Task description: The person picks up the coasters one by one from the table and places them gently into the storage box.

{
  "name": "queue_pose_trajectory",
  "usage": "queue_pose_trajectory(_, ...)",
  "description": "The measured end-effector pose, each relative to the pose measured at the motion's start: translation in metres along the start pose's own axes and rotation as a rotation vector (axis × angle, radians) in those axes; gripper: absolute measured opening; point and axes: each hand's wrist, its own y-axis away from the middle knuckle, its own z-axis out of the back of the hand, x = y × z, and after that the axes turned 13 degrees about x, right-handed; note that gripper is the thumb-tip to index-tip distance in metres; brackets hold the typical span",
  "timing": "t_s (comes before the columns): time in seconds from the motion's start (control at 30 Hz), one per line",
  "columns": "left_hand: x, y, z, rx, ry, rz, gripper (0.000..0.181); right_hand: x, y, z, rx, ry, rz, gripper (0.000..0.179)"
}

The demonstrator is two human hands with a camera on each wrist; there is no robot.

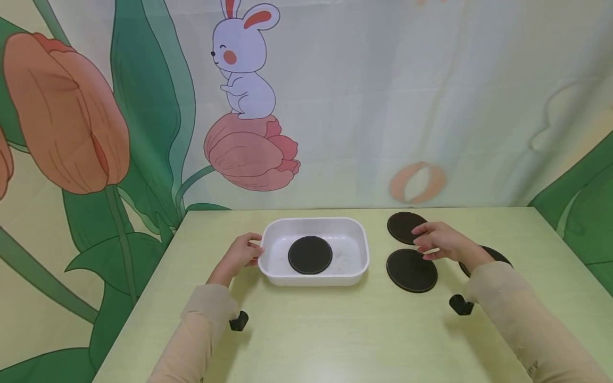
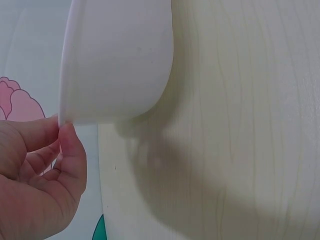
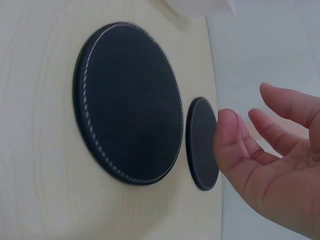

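Observation:
A white rectangular tray point(image 1: 345, 279) with rounded corners stands at the middle of the table, one round black coaster point(image 1: 310, 255) lying inside it. At its left end, my left hand point(image 1: 240, 252) pinches the rim between thumb and fingertips, as the left wrist view shows. My right hand point(image 1: 442, 242) hovers, fingers loosely bent and apart, with nothing between them. Below it lie two stitched-edge coasters, a near coaster point(image 3: 132, 105) and a far coaster point(image 3: 201, 145). Another coaster point(image 1: 495, 256) shows partly behind the right wrist.
The pale wood-grain table point(image 1: 335, 335) ends at the back against a printed curtain point(image 1: 335, 106) with a rabbit and tulips. A small black piece point(image 1: 462, 305) juts from beneath the right sleeve, and a similar black piece point(image 1: 239, 321) from the left sleeve.

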Motion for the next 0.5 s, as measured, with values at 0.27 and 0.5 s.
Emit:
queue_pose_trajectory(0.27,0.003,-0.003,0.0,0.0,0.005,-0.008,0.04,-0.016,0.001,0.008,-0.019,0.01,-0.04,0.051)
queue_pose_trajectory(0.5,0.002,-0.001,0.001,0.007,0.005,-0.012,0.041,-0.028,-0.001,0.012,-0.027,0.027,-0.083,0.052)
